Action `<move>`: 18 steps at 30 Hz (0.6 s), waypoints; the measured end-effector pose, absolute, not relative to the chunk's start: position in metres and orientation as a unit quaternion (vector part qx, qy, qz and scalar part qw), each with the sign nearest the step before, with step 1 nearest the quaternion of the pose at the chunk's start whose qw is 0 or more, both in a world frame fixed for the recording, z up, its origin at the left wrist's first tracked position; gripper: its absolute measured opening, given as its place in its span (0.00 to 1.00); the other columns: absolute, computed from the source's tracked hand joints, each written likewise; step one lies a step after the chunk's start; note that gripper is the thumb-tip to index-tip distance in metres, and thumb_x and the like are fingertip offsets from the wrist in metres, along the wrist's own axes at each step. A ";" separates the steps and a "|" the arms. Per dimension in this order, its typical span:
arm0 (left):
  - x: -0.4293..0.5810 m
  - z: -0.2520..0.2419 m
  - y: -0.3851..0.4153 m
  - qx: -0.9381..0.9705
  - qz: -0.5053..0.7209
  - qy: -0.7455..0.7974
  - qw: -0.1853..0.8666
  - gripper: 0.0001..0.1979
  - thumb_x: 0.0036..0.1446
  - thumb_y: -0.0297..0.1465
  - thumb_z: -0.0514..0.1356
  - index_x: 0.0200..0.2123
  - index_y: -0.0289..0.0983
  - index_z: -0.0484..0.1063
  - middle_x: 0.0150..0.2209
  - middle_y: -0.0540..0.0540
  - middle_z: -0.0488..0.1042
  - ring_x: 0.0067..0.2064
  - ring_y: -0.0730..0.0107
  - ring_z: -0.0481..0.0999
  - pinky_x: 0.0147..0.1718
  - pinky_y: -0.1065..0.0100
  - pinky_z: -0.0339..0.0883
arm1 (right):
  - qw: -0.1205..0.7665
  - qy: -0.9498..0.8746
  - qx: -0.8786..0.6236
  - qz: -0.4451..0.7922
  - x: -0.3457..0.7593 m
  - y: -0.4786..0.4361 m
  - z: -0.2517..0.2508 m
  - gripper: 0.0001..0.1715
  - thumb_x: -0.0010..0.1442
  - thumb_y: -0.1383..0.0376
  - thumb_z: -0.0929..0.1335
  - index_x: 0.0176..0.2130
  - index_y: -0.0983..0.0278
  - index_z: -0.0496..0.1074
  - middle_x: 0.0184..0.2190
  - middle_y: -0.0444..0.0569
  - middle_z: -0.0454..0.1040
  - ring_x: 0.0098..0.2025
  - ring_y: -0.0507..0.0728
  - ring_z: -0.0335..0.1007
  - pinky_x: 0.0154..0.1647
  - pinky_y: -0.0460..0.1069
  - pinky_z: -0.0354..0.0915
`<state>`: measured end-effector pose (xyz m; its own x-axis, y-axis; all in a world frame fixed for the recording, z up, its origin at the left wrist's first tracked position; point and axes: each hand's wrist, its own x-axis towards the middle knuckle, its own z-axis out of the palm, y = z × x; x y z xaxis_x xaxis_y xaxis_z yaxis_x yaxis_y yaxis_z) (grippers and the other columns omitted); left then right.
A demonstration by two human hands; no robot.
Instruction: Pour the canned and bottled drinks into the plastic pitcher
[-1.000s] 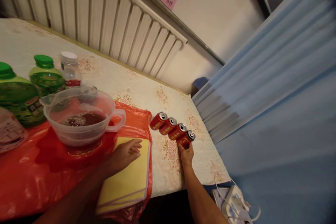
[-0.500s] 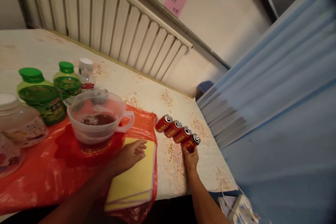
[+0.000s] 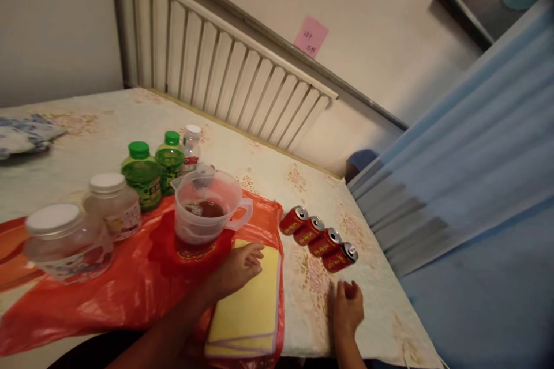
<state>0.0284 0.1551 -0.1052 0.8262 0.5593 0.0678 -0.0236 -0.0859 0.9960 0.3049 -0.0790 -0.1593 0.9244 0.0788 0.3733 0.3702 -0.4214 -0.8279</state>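
My left hand (image 3: pixel 243 267) hovers over or rests on a stack of yellow cloths (image 3: pixel 246 314), its fingers loosely bent with nothing in them; whether it touches the cloth I cannot tell. On the tablecloth, just short of the nearest red can (image 3: pixel 338 258), is my right hand (image 3: pixel 348 304), empty, with fingers half curled and apart. That can ends a slanting row of several red drink cans with yellow lettering, among them the far one (image 3: pixel 292 221). Left of the cans, a clear plastic measuring jug (image 3: pixel 199 230) holds some dark brown, foamy liquid.
A red plastic bag (image 3: pixel 125 294) lies under the jug and cloths. Lidded clear jars (image 3: pixel 69 251) and green-capped bottles (image 3: pixel 142 176) line the left side, near a white-capped bottle (image 3: pixel 191 144). A radiator (image 3: pixel 216 57) stands behind; a blue curtain (image 3: pixel 485 184) hangs at right.
My right hand has let go of the nearest can and drawn back toward me. The can stays in the row. My left hand keeps its place over the cloths; the view has swung left.
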 end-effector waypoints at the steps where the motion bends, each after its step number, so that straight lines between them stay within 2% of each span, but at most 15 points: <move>1: 0.027 -0.104 0.154 0.701 0.226 0.192 0.649 0.25 0.51 0.32 0.58 0.54 0.33 0.68 0.46 0.37 0.76 0.44 0.61 0.76 0.46 0.60 0.71 | 0.506 -0.124 -0.842 -0.138 0.294 -0.082 -0.160 0.32 0.50 0.49 0.67 0.48 0.66 0.70 0.38 0.57 0.77 0.41 0.68 0.75 0.45 0.61 0.67; 3: 0.024 -0.103 0.153 0.699 0.225 0.194 0.651 0.25 0.50 0.31 0.59 0.52 0.34 0.69 0.46 0.38 0.76 0.43 0.62 0.76 0.46 0.60 0.71 | 0.512 -0.162 -0.838 -0.096 0.273 -0.079 -0.155 0.29 0.50 0.49 0.68 0.46 0.64 0.72 0.39 0.56 0.78 0.42 0.68 0.76 0.45 0.59 0.69; 6: 0.021 -0.101 0.151 0.695 0.225 0.202 0.652 0.24 0.49 0.31 0.59 0.51 0.34 0.69 0.45 0.39 0.76 0.43 0.63 0.76 0.46 0.61 0.70 | 0.534 -0.244 -0.809 -0.042 0.247 -0.048 -0.129 0.26 0.51 0.50 0.69 0.44 0.63 0.73 0.35 0.53 0.79 0.35 0.64 0.77 0.38 0.55 0.71; 8: 0.017 -0.099 0.151 0.690 0.228 0.206 0.655 0.23 0.49 0.30 0.59 0.51 0.34 0.69 0.46 0.40 0.75 0.43 0.63 0.75 0.46 0.61 0.70 | 0.530 -0.335 -0.779 0.011 0.236 -0.009 -0.101 0.22 0.54 0.52 0.69 0.44 0.63 0.74 0.34 0.51 0.79 0.30 0.60 0.76 0.33 0.53 0.71; 13: 0.007 -0.098 0.151 0.687 0.223 0.202 0.661 0.19 0.49 0.27 0.59 0.47 0.35 0.70 0.46 0.42 0.75 0.43 0.64 0.75 0.46 0.62 0.70 | 0.499 -0.545 -0.665 0.108 0.221 0.121 -0.036 0.13 0.57 0.60 0.68 0.40 0.64 0.74 0.26 0.45 0.75 0.25 0.54 0.71 0.29 0.48 0.68; 16: 0.003 -0.099 0.151 0.690 0.212 0.198 0.664 0.19 0.48 0.26 0.59 0.46 0.37 0.70 0.46 0.44 0.74 0.44 0.64 0.75 0.44 0.63 0.70 | 0.426 -0.645 -0.615 0.158 0.209 0.201 -0.022 0.14 0.55 0.62 0.68 0.41 0.65 0.75 0.27 0.45 0.75 0.28 0.53 0.71 0.32 0.48 0.68; 18: 0.000 -0.099 0.151 0.686 0.206 0.191 0.671 0.20 0.48 0.26 0.60 0.46 0.38 0.70 0.46 0.44 0.74 0.44 0.64 0.75 0.43 0.63 0.70 | 0.406 -0.673 -0.594 0.172 0.199 0.248 -0.023 0.19 0.50 0.62 0.71 0.43 0.65 0.75 0.30 0.46 0.77 0.30 0.53 0.71 0.34 0.48 0.69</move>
<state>0.0001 0.1508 -0.0991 0.8419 0.5389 0.0264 -0.0145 -0.0263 0.9995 0.1993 0.2479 -0.0229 0.0344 0.9390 0.3421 0.6592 0.2360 -0.7140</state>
